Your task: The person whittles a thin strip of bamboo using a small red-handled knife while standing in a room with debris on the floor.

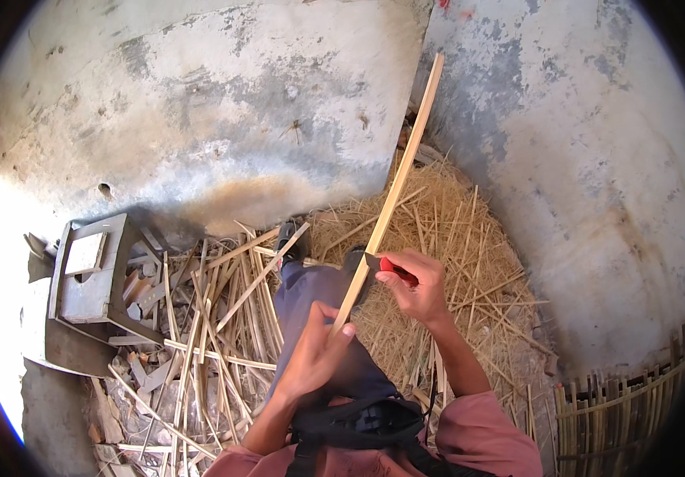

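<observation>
A long pale strip, which looks like split bamboo or wood (397,187), slants up and away from my lap toward the wall corner. My left hand (316,350) is closed round its near end, thumb lying along it. In my right hand (419,288) is a red-handled knife (399,271), gripped by the handle. Its short dark blade meets the strip's right edge a little beyond my left hand. Part of the handle is hidden by my fingers.
Loose strips (235,306) litter the floor at left, by a grey wooden stool-like box (92,278). Shavings (469,262) heap up at right, beneath the worn walls (239,103). A slatted woven fence or basket (620,413) stands at lower right. My shoe (293,241) is among the strips.
</observation>
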